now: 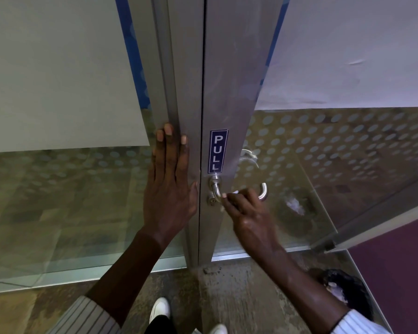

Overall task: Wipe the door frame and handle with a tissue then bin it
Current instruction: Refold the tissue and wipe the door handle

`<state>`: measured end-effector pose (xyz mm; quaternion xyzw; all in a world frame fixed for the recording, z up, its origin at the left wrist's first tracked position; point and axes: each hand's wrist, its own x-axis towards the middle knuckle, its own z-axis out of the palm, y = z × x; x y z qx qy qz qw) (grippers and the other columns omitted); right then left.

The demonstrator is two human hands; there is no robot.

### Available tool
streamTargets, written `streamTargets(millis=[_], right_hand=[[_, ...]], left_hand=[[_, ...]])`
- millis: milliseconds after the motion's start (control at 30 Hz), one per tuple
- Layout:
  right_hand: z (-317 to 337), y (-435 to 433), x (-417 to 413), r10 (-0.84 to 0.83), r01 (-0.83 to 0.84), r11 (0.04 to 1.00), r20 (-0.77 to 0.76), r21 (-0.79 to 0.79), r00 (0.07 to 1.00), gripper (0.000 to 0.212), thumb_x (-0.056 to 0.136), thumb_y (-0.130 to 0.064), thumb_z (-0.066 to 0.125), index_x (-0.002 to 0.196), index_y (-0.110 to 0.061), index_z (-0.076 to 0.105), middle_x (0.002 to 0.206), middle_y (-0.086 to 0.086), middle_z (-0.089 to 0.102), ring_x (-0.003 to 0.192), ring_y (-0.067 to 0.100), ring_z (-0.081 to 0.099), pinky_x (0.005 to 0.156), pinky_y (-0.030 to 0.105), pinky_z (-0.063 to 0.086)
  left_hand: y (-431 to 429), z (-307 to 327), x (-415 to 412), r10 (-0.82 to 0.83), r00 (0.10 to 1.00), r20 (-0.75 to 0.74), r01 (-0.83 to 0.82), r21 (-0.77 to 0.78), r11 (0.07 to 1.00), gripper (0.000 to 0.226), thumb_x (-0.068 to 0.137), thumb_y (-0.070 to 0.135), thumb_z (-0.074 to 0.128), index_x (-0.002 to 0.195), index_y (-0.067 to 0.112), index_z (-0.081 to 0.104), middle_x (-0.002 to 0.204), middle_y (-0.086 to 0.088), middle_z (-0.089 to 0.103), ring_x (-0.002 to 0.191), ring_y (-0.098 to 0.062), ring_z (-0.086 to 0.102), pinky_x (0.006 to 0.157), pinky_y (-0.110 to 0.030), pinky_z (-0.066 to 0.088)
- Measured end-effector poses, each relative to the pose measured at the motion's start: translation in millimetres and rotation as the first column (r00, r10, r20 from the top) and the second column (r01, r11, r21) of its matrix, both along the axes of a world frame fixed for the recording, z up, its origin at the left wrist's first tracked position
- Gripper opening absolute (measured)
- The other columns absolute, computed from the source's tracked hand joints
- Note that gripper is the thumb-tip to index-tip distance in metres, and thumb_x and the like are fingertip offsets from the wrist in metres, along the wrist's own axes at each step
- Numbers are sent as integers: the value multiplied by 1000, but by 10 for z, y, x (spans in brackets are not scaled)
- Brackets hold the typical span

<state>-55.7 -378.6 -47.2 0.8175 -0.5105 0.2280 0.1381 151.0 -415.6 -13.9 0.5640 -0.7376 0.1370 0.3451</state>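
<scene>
Brushed aluminium up the middle of the head view: door frame [176, 92] running from 12 o'clock down to 6, the door's own stile right beside it on the 3 o'clock side, a dark seam between the two. Blue PULL sticker [218, 151] stuck upright on the stile near centre. Straight below the sticker, at its 6 o'clock, the steel handle [263, 190], bending out of a round rose and across toward 3 o'clock. Keyhole cylinder [211, 200] just under the rose.

Flat against the frame, at 9 o'clock of the handle, the left hand [169, 189]: fingers [169, 145] straight and close together, tips toward 12 o'clock, thumb spread toward the seam, nothing held.

Reaching in from 5 o'clock, the right hand [249, 213] on the handle's bar: fingers curled over the bar, gripping the tissue [235, 192] against the metal. Only small white slivers of tissue on show at the knuckles and under the forefinger; rest buried in the grip.

Frosted dots across the glass panels [336, 145] at 9 and 3 o'clock. Striped sleeves [89, 317] at 7 and 5 o'clock. White shoes [159, 309] at 6 o'clock on the floor. Dark round shape [348, 288] at 4 o'clock, something white inside; too blurred to name.
</scene>
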Motion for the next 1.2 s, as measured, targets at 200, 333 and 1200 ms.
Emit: streamTargets(millis=[200,333,1200], right_hand=[[23,8,399,-186,181,980,53,81,981,33,84,3,74,116,0,80,102,11,76,88,32,70,61,37,57],[92,25,440,-257,246,960,73,131,964,35,70,8,86,103,-3,83,91,11,75,86,34,70,49,34,53],[-7,-36,541,-245,243,969,79,36,966,37,89,1,55,118,3,79,101,15,76,84,35,69,70,41,58]], left_hand=[[-50,-55,34,27,999,32,-26,-32,999,113,96,29,79,177,7,3,184,-12,-24,174,-32,-14,142,-42,7],[-53,-52,-3,25,1000,13,-24,-57,998,109,97,29,78,175,5,7,183,-9,-26,174,-30,-16,142,-47,13],[-94,-101,-10,-5,1000,-8,5,-76,997,112,94,15,77,176,8,1,183,-10,-25,174,-32,-16,141,-50,15]])
